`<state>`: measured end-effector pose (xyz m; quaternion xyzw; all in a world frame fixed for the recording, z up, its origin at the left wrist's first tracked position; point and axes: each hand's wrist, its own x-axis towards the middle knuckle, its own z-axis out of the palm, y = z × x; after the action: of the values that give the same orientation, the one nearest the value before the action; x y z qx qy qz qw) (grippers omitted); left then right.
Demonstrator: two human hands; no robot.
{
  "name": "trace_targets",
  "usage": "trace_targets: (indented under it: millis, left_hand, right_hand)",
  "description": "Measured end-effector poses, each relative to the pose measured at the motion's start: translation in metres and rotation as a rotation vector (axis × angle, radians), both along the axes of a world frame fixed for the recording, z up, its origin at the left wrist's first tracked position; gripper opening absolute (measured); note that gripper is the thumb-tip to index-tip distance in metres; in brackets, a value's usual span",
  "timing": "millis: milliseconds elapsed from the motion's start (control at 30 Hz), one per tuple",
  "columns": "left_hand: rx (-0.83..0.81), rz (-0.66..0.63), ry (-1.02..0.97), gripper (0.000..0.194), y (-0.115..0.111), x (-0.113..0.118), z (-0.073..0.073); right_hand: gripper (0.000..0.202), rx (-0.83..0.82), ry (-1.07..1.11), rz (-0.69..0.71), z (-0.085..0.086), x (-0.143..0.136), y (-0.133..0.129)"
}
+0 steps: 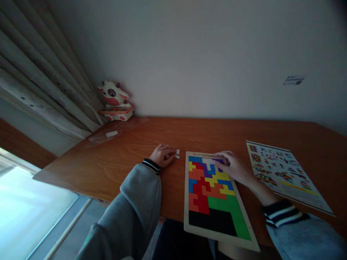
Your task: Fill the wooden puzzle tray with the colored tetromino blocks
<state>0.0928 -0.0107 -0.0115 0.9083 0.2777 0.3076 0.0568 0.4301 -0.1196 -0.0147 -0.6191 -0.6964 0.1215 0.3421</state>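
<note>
Pale, plain wall [203, 65] fills the background, with a patterned, light fabric curtain [40, 79] hanging at the left and a reddish-brown wooden table [127, 162] standing against it. Near the front edge lies a pale, wooden-rimmed puzzle board [186, 187] packed with multicoloured blocks [217, 191], probably placed there for easy reach; its rim likely stops them from sliding out. To its right, a white printed sheet [284, 173] with coloured figures lies flat, perhaps so it stays readable. A white-and-red toy cow [116, 104] sits in the far left corner, seemingly out of the way. The right hand [230, 166] is over the board's far right corner, thumb and fingers narrowly apart; I cannot tell whether it grips a block. The left hand [163, 155] rests, fingers curled, just beside 2 small white pieces [178, 152], perhaps keeping them handy; whether it holds anything is hidden.
</note>
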Motion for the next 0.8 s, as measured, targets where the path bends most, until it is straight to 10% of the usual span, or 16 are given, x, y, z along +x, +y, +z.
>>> trace_targets:
  millis: [567,800]
  left_hand:
    - [-0.087,-0.034,-0.007,0.028,-0.002,-0.014,-0.018]
    - [-0.097,-0.006,0.009,0.026,-0.008,-0.037,-0.023]
  right_hand:
    - [0.035,0.067,-0.364,0.31,0.009,-0.151,0.045]
    - [0.039,0.019,-0.463,0.328,0.005,-0.163,0.041]
